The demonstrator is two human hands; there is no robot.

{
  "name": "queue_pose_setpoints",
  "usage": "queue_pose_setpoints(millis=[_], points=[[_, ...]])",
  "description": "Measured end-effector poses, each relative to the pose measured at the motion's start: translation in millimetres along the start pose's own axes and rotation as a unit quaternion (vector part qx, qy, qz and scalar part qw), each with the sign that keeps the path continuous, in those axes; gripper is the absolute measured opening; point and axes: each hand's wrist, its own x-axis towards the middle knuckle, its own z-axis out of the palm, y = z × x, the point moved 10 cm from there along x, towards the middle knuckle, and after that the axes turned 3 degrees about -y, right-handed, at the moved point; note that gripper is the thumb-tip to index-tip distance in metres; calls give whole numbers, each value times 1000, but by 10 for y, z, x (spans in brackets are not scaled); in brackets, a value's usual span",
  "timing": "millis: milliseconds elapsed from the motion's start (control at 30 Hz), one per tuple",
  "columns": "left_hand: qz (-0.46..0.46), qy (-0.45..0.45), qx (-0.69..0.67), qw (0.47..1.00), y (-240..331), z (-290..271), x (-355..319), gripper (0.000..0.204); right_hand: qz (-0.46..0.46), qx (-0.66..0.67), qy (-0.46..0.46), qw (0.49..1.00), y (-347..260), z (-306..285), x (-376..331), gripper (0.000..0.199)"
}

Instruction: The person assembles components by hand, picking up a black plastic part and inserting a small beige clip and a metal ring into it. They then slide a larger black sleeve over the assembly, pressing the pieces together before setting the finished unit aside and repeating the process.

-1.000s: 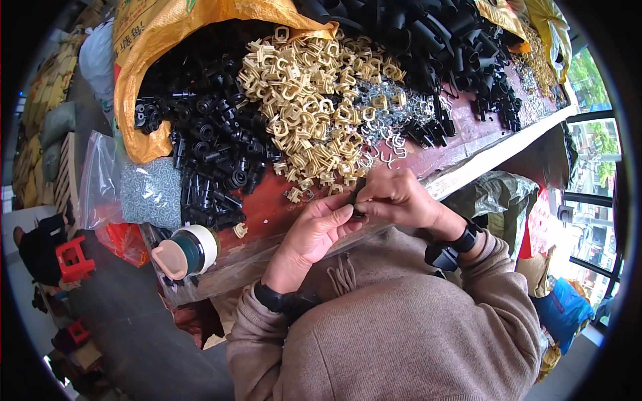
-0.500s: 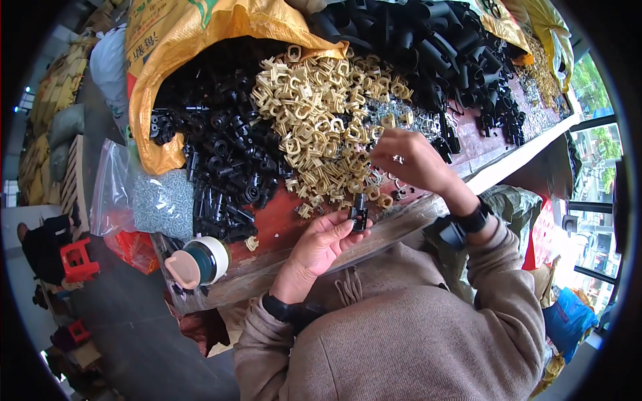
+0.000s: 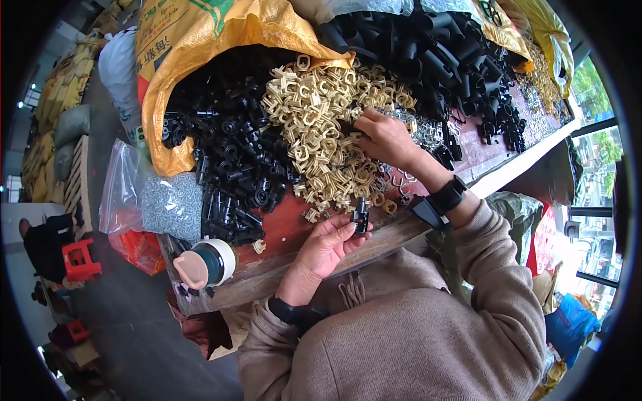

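Note:
Near the front edge of the red tabletop, my left hand [image 3: 324, 246] is closed on a small black plastic fitting [image 3: 362, 215], held upright between thumb and fingers. Farther off, my right hand [image 3: 386, 139] reaches into the right side of a heap of cream plastic clips [image 3: 321, 107]. Its fingertips are bent down among the clips, and whether they grip one is hidden. Small shiny metal parts [image 3: 428, 128] lie just right of that hand. Left of the clips spreads a pile of black plastic fittings [image 3: 234, 150].
A yellow woven sack [image 3: 157, 113] lies open behind the piles. Black tubular parts [image 3: 445, 53] are heaped at the back right. A bag of small screws [image 3: 170, 207] and a cup with a pink lid [image 3: 206, 262] stand at the table's left end. The wooden table edge [image 3: 267, 284] runs before me.
My right hand has moved forward and left, from above the metal parts into the clip heap. The left hand keeps its hold on the black fitting, nearly still.

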Motion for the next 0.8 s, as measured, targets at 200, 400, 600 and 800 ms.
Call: queue_pose_setpoints(millis=[200,400,600,800], points=[[1,4,-1,1000,-6,-6,-4,23,-27,35,16,999,80,-228,-206,18],[2,5,3,1000,-8,-12,3,23,16,146,-5,989,210,-254,-284,15],[4,2,2,1000,-13,-16,8,22,64,181,87,978,254,-401,-293,15],[-1,11,2,1000,-27,-2,31,21,-36,-93,91,991,30,-162,-42,14]])
